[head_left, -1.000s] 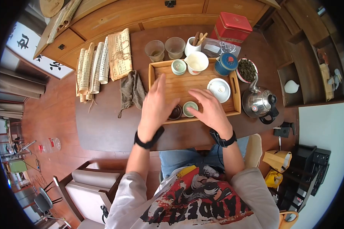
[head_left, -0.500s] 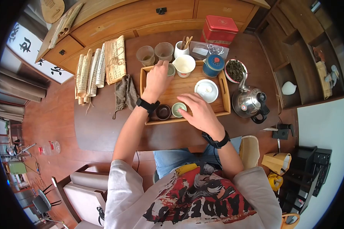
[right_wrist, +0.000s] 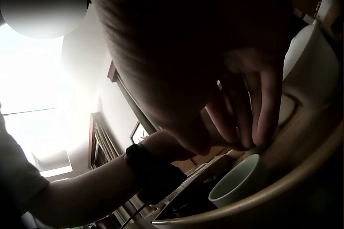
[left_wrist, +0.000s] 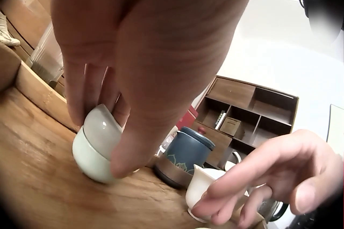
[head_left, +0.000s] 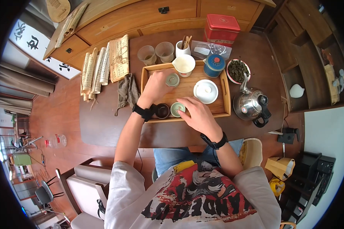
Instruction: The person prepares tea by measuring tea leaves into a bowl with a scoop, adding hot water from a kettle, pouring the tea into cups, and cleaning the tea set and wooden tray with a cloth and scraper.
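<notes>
The left hand (head_left: pixel 156 87) pinches a stack of two pale cups (left_wrist: pixel 92 156) on one wooden tray (head_left: pixel 185 86). The right hand (head_left: pixel 198 112), fingers loosely apart, hovers near a third pale cup (head_left: pixel 175 110), beside one dark cup (head_left: pixel 163 110).

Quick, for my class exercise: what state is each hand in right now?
Left hand: holding the stacked pale green cups, one or both unclear.
Right hand: open, holding nothing, beside another green cup.
</notes>
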`<state>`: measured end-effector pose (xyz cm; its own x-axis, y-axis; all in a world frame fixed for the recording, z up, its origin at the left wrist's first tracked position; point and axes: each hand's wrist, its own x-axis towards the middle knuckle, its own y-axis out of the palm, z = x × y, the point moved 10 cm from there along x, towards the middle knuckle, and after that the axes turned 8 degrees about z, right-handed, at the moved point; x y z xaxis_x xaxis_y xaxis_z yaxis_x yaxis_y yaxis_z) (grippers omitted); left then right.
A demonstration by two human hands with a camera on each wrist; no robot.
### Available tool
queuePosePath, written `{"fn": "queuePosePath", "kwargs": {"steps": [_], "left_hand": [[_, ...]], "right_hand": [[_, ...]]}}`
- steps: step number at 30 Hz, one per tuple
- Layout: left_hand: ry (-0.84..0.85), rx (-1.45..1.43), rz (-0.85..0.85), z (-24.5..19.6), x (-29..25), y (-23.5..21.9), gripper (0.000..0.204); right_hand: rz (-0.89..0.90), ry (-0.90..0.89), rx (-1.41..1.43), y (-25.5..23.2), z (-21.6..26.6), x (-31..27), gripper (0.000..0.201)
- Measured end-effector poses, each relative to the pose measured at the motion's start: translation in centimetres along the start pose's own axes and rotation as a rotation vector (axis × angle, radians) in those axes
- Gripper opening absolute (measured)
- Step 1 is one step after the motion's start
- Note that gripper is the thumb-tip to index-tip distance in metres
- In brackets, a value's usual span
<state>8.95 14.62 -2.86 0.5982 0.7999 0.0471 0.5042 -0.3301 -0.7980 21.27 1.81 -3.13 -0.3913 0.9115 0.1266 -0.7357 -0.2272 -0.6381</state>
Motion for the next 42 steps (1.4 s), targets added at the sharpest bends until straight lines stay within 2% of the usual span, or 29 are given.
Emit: {"fn": "queuePosePath", "kwargs": {"steps": [2, 4, 5, 7, 10, 16, 18, 20, 21, 23, 25, 27, 29, 33, 35, 36, 38, 39, 41, 42], "left_hand": [[-0.032, -0.030, 0.024, -0.3, 0.0, -0.3, 0.059], [-0.061, -0.061, 0.044, 0.0, -0.2, -0.3, 0.060], [-0.045, -0.054, 0.004, 0.0, -0.6, -0.7, 0.060], [-0.029, -0.045, -0.038, -0.3, -1.4, -1.6, 0.059], [-0.039, -0.067, -0.107, -0.5, -3.6, -3.3, 0.058], [-0.090, 0.006, -0.041, 3.2, -5.9, -2.1, 0.055], [-0.024, -0.015, 0.015, 3.9, -6.1, -1.0, 0.058], [-0.038, -0.025, 0.052, 3.5, -6.3, -1.1, 0.062], [-0.015, -0.035, 0.060, 3.4, -6.3, -1.0, 0.063], [0.009, -0.051, 0.059, 3.5, -6.3, -1.2, 0.064], [0.100, -0.087, 0.122, 2.9, -6.5, -0.7, 0.062], [0.084, -0.110, 0.140, 3.3, -6.7, -0.7, 0.066], [0.068, -0.131, 0.162, 3.0, -7.0, -1.0, 0.069], [0.050, -0.111, 0.143, 2.5, -7.7, -1.7, 0.068], [0.059, -0.105, 0.124, 2.4, -8.0, -1.7, 0.068], [0.056, -0.122, 0.102, 2.4, -8.1, -1.7, 0.066], [0.052, -0.145, 0.078, 2.7, -8.2, -1.4, 0.065], [0.069, -0.152, 0.054, 2.9, -8.2, -1.2, 0.065], [0.088, -0.163, 0.031, 2.9, -8.1, -1.2, 0.065], [0.085, -0.148, 0.038, 3.0, -8.0, -1.0, 0.065]], "right_hand": [[0.018, 0.011, 0.016, 0.3, -0.1, 0.2, 0.040], [-0.037, 0.003, -0.008, -0.3, 0.3, 0.5, 0.040], [-0.036, -0.001, -0.008, -0.5, 0.5, 0.7, 0.040], [-0.034, 0.134, 0.021, -1.0, -0.3, 1.3, 0.039], [-0.116, 0.123, -0.011, -1.8, -0.5, 2.5, 0.040], [-0.087, 0.127, -0.163, -0.9, 0.2, 5.8, 0.041], [-0.066, 0.115, -0.194, 0.0, -0.3, 7.1, 0.040], [-0.148, -0.093, -0.308, 0.5, 0.7, 8.1, 0.041], [-0.143, -0.096, -0.311, 1.0, 0.2, 8.7, 0.041], [-0.173, -0.210, -0.445, 1.6, 0.8, 9.4, 0.040], [-0.115, -0.205, -0.481, 2.3, 0.3, 10.3, 0.036], [-0.060, -0.201, -0.517, 2.8, 0.2, 10.7, 0.033], [0.114, -0.042, -0.455, 3.5, -1.1, 11.4, 0.057], [0.149, -0.024, -0.617, 3.7, -1.3, 10.8, 0.050], [0.192, 0.073, -0.545, 2.7, -0.5, 9.6, 0.028], [0.199, 0.071, -0.550, 2.6, -0.6, 9.4, 0.028], [0.259, 0.181, -0.446, 2.5, -2.3, 8.8, 0.044], [0.264, 0.181, -0.450, 2.3, -2.7, 8.3, 0.044], [0.175, 0.005, -0.341, 1.5, -1.3, 7.7, 0.054], [0.177, 0.008, -0.343, 1.5, -1.5, 7.6, 0.054]]}}
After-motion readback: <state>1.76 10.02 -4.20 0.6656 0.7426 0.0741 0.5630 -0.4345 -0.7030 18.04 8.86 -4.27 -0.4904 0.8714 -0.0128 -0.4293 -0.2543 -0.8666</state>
